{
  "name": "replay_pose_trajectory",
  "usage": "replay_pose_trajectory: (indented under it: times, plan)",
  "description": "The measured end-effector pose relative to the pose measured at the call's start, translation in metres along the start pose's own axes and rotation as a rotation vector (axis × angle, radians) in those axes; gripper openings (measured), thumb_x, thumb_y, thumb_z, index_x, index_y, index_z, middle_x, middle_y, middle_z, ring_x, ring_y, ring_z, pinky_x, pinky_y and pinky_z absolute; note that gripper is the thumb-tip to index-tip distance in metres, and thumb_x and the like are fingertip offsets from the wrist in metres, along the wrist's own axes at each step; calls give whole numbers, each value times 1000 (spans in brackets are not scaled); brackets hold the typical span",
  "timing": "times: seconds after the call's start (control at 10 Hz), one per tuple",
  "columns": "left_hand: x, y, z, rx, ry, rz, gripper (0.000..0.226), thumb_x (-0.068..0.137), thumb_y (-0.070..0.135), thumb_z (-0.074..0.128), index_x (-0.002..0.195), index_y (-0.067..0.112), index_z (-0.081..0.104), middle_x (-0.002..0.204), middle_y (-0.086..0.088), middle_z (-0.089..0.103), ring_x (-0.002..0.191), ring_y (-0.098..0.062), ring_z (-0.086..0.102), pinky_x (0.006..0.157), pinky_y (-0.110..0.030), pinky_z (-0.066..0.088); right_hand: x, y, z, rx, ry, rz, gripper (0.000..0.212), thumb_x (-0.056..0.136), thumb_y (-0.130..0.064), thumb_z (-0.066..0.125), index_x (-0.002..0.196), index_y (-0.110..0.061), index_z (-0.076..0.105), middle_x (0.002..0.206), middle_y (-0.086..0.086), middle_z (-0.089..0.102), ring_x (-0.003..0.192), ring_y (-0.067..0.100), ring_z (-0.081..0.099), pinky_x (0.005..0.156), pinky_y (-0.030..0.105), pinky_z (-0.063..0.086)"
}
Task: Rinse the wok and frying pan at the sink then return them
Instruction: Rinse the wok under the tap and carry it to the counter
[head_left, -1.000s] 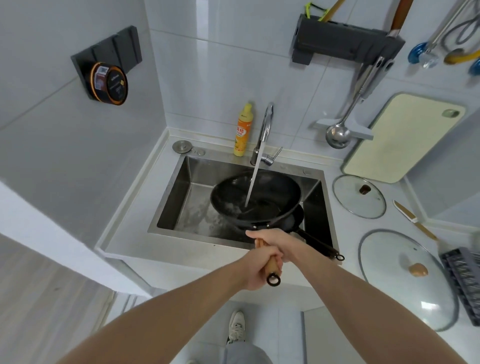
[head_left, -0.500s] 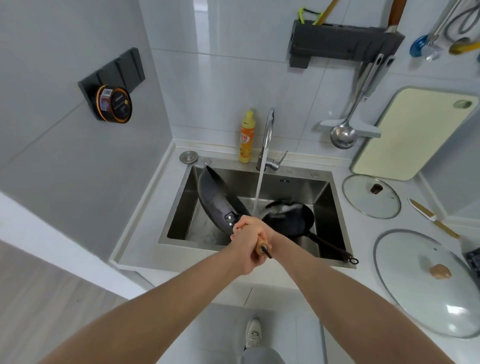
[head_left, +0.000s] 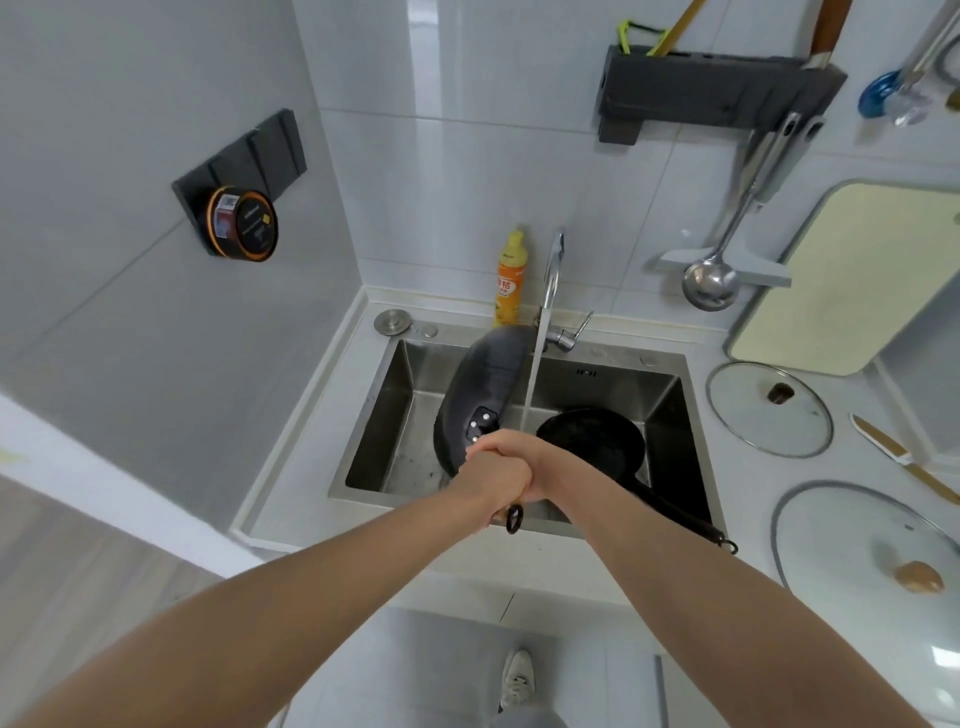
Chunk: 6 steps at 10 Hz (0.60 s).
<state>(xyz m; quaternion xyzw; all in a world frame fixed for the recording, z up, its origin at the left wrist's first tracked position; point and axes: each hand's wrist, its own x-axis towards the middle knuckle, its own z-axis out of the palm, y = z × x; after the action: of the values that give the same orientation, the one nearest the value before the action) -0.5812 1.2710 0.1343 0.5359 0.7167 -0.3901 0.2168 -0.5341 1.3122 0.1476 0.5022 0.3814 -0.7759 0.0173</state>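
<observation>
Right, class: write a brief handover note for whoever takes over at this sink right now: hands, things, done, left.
Left hand and right hand both grip the wok by its handle. It stands tipped on edge in the sink, left of the running water. Frying pan lies flat beside it. Done: wok tipped to drain. Left: probably the frying pan, then shutting the tap.

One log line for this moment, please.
left hand: grips handle | right hand: grips handle | wok: tipped on edge in sink | tap: running | pan: in sink
</observation>
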Motion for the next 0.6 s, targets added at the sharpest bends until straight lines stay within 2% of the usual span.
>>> replay_pose_trajectory:
  times: [0.1, 0.2, 0.3, 0.4, 0.5, 0.6]
  plan:
    - [-1, 23, -10, 249, -281, -139, 27, 90, 15, 60, 86, -9, 74, 78, -17, 72, 77, -30, 69, 97, -28, 50, -6, 8, -14, 54, -50, 3, 22, 98, -22, 50, 101, -3, 60, 78, 10, 71, 70, 23, 70, 68, 33, 53]
    - [0, 24, -15, 380, -257, 148, 28, 84, 5, 55, 105, 0, 73, 80, -17, 71, 78, -21, 67, 93, -21, 50, -13, 17, -26, 90, -27, -5, 18, 98, -17, 48, 92, -3, 59, 72, 9, 67, 64, 21, 67, 61, 30, 52]
    - [-17, 12, 6, -831, -81, 336, 44, 100, 2, 37, 143, -4, 42, 90, -26, 58, 36, -1, 53, 45, -9, 45, -18, 23, -39, 73, -24, -3, 23, 98, -14, 43, 82, -4, 57, 70, 10, 64, 59, 21, 65, 58, 29, 49]
    - [-41, 24, -33, -986, -107, 233, 42, 105, 5, 32, 143, -11, 33, 71, -8, 40, 25, 1, 42, 33, -11, 35, -19, 23, -48, 50, -40, 4, 25, 98, -15, 42, 81, -3, 56, 73, 11, 61, 58, 22, 64, 56, 27, 49]
    - [14, 49, -4, -206, -61, 186, 29, 97, 16, 51, 119, 18, 68, 79, 3, 67, 73, -1, 65, 79, -13, 51, -14, 22, -54, 65, -24, 29, 24, 97, -19, 45, 83, -3, 57, 77, 13, 62, 65, 25, 63, 63, 32, 50]
    - [21, 70, -19, 401, 27, 94, 23, 92, 17, 57, 88, 1, 74, 76, -6, 70, 86, -7, 67, 92, -17, 49, -10, 20, -57, 90, -8, 9, 20, 96, -16, 45, 84, -4, 56, 75, 12, 61, 68, 24, 61, 67, 34, 49]
